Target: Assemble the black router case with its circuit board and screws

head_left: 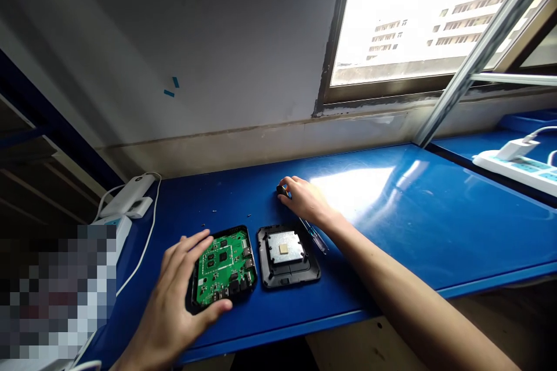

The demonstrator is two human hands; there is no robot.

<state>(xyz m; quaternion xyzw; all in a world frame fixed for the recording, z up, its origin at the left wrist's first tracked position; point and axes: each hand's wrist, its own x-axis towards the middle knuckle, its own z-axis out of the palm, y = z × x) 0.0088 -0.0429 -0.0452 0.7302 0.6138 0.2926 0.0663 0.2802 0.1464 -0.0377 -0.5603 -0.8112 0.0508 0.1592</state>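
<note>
A black case half holding a green circuit board point(224, 266) lies on the blue bench point(413, 214). My left hand point(178, 290) rests on its left edge, fingers spread, thumb along the near side. To its right lies the other black case half point(287, 255) with a metal plate and a small tan pad. My right hand point(304, 200) reaches farther back, fingers curled onto a small black object point(282, 190). A screwdriver point(314, 235) with a clear handle lies under that wrist.
A white power brick and cable point(130, 200) sit at the bench's far left. A white power strip point(517, 165) lies at the right. Tiny screws point(209, 217) are scattered behind the board. A grey wall and a window stand behind.
</note>
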